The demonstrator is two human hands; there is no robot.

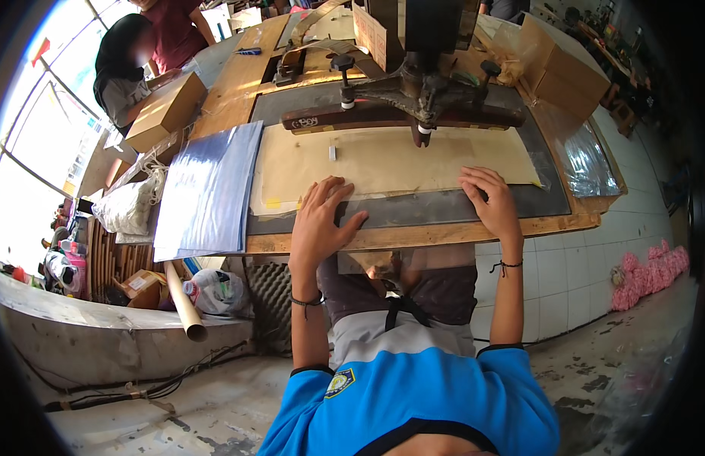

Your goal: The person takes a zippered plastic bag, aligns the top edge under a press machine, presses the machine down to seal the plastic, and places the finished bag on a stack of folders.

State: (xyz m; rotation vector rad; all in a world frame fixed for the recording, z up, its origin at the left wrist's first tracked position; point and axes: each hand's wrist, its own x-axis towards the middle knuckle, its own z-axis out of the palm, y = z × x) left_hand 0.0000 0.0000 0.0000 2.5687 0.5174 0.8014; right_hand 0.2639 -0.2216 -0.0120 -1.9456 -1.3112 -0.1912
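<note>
My left hand rests with its fingers spread on the near left edge of a beige sheet. Toward the sheet's near right side lies my right hand, its fingers stretched out and thumb apart. Neither hand holds anything that I can see. The sheet lies on a dark flat plate and has yellow tape bits at its corners. On it is a small pale rectangular piece. Above its far edge sits a dark red bar under a black machine head. Something see-through overhangs the table's front edge between my arms.
Clear plastic sheets are stacked at the left, with a cardboard box and another person behind. At the right are an open cardboard box and more clear plastic. A cardboard tube leans below the table's left side.
</note>
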